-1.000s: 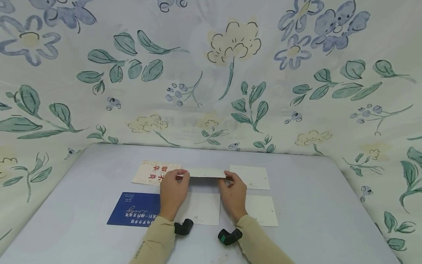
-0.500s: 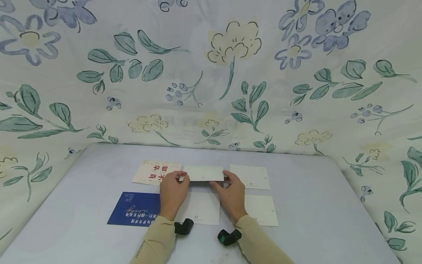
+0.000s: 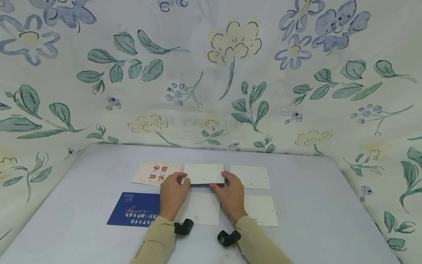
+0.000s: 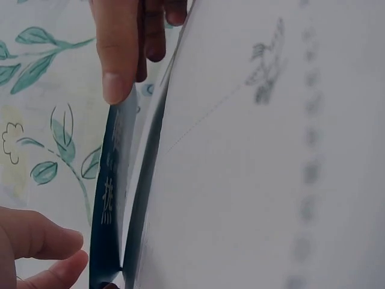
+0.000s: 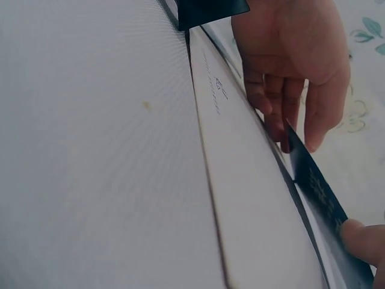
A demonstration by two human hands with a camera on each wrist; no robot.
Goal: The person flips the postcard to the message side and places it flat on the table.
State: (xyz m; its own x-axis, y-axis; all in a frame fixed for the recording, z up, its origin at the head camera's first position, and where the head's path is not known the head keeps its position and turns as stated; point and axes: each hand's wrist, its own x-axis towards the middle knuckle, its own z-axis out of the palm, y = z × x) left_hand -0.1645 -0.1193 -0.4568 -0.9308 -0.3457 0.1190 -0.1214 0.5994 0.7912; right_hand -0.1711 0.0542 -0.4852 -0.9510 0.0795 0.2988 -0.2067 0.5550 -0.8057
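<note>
White card (image 3: 203,173), its underside dark and pale-lettered, grasped between both hands (image 3: 173,195) (image 3: 232,195)

A white, blue-and-yellow flower-printed backdrop (image 3: 194,80) is rising beyond the grip; a pale, flat-topped table (image 3: 313,194) is spreading beneath.

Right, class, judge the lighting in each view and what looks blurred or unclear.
Head view: bright, even light; the dark strip under the white-topped rectangular paper card could be shadow or underside. Left wrist view: dimmer; the column of grey print on the foreground white paper card is blurred. Right wrist view: also dim, with faint ripple lines across the white tabletop.
</note>
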